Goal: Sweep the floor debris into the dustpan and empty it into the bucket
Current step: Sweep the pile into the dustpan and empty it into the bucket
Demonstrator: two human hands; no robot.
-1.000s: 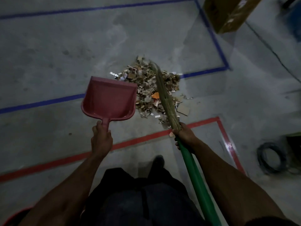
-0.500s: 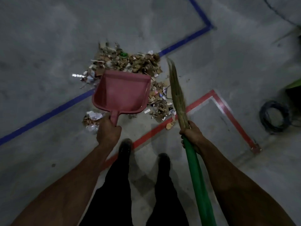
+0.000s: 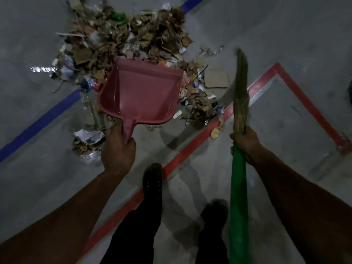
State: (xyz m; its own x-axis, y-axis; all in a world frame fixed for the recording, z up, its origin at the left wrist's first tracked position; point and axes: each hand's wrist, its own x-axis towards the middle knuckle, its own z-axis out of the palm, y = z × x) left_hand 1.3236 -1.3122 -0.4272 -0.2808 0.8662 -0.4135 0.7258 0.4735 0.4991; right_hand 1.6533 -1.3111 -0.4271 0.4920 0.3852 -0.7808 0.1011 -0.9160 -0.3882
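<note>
A heap of debris (image 3: 122, 37), cardboard scraps, paper and plastic bits, lies on the grey concrete floor ahead of my feet. My left hand (image 3: 118, 149) grips the handle of an empty red dustpan (image 3: 141, 92), held over the near edge of the heap with its mouth facing the pile. My right hand (image 3: 245, 143) holds a broom (image 3: 240, 88) where its green handle meets the straw bristles; the bristles point away from me, to the right of the heap. No bucket is in view.
A blue tape line (image 3: 40, 121) runs under the heap and a red tape line (image 3: 186, 149) crosses between heap and feet. A small separate clump of paper scraps (image 3: 87, 140) lies left of my left hand. My two dark shoes (image 3: 152, 180) stand on the red line.
I have stepped closer, so the heap fills the upper view. The dustpan has moved from left of the heap to over its near edge. The broom has shifted off the pile to its right.
</note>
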